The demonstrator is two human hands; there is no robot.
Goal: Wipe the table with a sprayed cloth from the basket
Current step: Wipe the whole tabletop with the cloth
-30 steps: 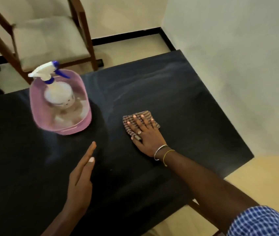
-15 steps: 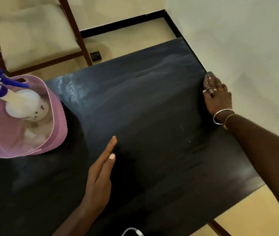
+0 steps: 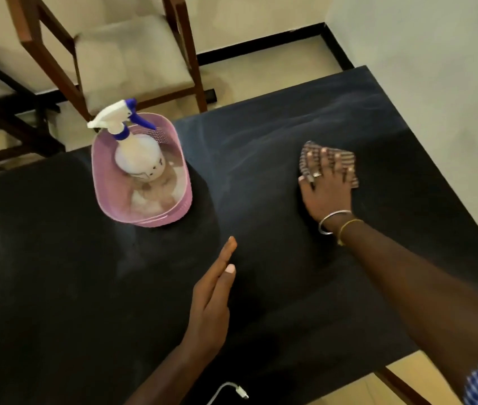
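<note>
Item, wiping in progress: our right hand (image 3: 327,194), fingers spread, presses the cloth (image 3: 329,159) flat on the table (image 3: 86,287), well right of the basket (image 3: 141,182); our left hand (image 3: 211,302), open and empty, braces nearer us.

On the table (image 3: 261,287) we see the basket (image 3: 173,213) at the far left, with the spray bottle (image 3: 137,154) standing in it. To its right lies the cloth (image 3: 309,153), under our right hand (image 3: 327,191). Our left hand (image 3: 211,302) is nearer, between them; the chair (image 3: 124,54) is behind the table.
</note>
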